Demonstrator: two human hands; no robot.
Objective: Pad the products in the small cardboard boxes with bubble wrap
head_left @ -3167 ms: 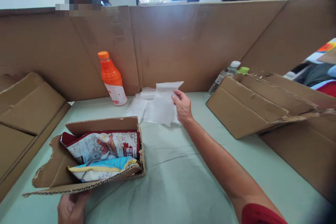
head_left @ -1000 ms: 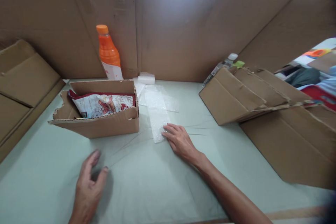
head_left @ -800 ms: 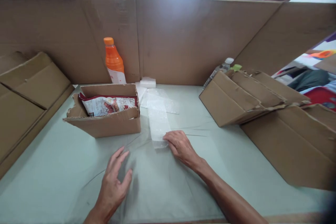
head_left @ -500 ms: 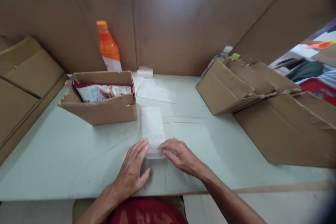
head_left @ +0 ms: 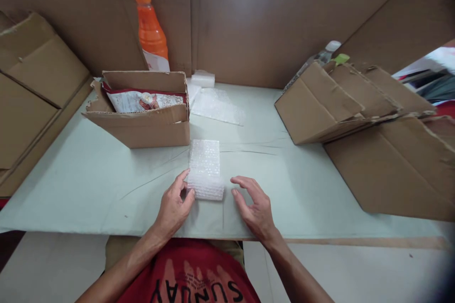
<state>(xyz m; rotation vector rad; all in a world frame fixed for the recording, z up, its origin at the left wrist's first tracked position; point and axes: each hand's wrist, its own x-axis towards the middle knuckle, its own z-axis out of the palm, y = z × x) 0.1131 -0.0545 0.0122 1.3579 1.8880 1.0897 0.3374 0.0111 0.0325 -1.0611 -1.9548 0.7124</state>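
Open box [head_left: 159, 132], holding a printed bag [head_left: 133, 100]: toward the left far corner of the tabletop [head_left: 117, 184], orange bottle [head_left: 152, 33] behind it. Left hand [head_left: 174, 206]: thumb and forefinger spread apart, touching the left side of the bubble wrap strip [head_left: 205, 156] at its folded end.

Strip: lies near the middle of the front edge, its length running away from the person. Change: half a second ago its near end lay about flat; it is now turned back on itself in a thick fold. Judgement: folding has begun, with most of the length still flat. Loose wrap [head_left: 220, 106] lies beyond, toward the far edge, apart from the strip.

Right hand [head_left: 256, 206]: now off the strip, just right of the fold; fingers apart, nothing held. Cardboard boxes [head_left: 313, 109]: along the right side, well apart from the work.
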